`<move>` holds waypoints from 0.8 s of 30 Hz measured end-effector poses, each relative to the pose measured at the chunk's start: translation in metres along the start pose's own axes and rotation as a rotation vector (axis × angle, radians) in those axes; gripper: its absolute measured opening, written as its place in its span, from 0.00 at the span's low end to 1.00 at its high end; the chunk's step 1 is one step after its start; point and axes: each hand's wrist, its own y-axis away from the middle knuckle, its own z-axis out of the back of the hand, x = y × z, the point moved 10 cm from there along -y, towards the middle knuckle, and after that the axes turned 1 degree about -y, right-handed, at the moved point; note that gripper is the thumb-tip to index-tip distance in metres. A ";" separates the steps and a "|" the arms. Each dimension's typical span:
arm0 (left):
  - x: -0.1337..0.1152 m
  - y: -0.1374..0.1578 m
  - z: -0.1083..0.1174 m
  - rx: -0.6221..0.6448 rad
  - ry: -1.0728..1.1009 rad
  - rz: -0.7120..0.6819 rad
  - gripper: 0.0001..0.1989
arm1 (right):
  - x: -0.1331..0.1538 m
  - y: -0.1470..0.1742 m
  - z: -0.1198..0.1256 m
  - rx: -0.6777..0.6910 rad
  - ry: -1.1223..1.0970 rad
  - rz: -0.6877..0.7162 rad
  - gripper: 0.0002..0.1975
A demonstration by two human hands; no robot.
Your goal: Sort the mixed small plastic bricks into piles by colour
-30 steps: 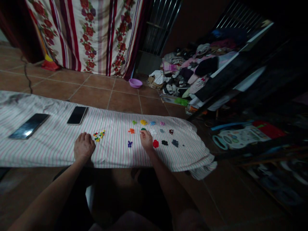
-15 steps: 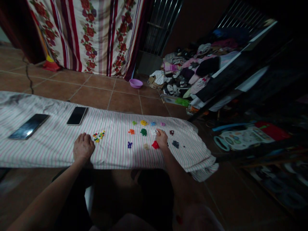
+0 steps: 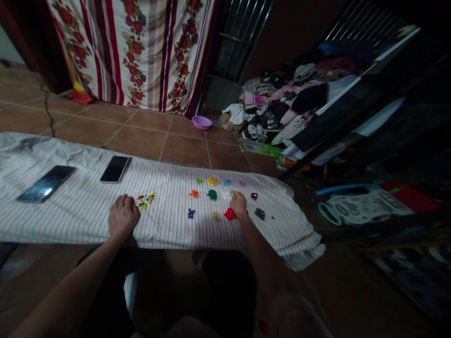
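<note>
My left hand (image 3: 124, 215) rests knuckles up on the striped cloth (image 3: 165, 230), fingers curled under; whatever they may hold is hidden. Just right of it lies a loose mixed group of small coloured pieces (image 3: 146, 199), mostly yellow, green and red. My right hand (image 3: 238, 204) reaches down with thumb and forefinger pinched at the white pieces (image 3: 227, 194); anything between the fingertips is too small to make out. Below that hand are red pieces (image 3: 229, 214). Around it sit piles sorted by colour: dark green (image 3: 212, 194), orange (image 3: 193, 193), yellow (image 3: 212, 180), purple (image 3: 191, 213), dark grey (image 3: 260, 214) and maroon (image 3: 254, 195).
Two phones, a larger one (image 3: 46, 183) and a smaller one (image 3: 115, 169), lie on the left of the cloth. Beyond the table are a purple basin (image 3: 202, 123) on the tiled floor and a heap of clothes (image 3: 275, 101). A floral curtain (image 3: 151, 56) hangs behind.
The whole view has shifted slightly, with things appearing a little farther right. Both hands keep nearly the same places on the cloth, the right still at the white pieces.
</note>
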 end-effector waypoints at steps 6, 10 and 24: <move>0.001 0.000 -0.001 -0.007 -0.013 0.002 0.13 | -0.004 0.000 -0.008 0.053 -0.048 -0.033 0.21; 0.003 0.000 -0.002 -0.005 -0.002 0.017 0.13 | -0.007 0.002 -0.011 0.070 -0.071 -0.049 0.23; -0.001 -0.002 0.003 -0.006 0.002 0.019 0.12 | 0.000 0.004 -0.004 0.014 -0.086 -0.013 0.21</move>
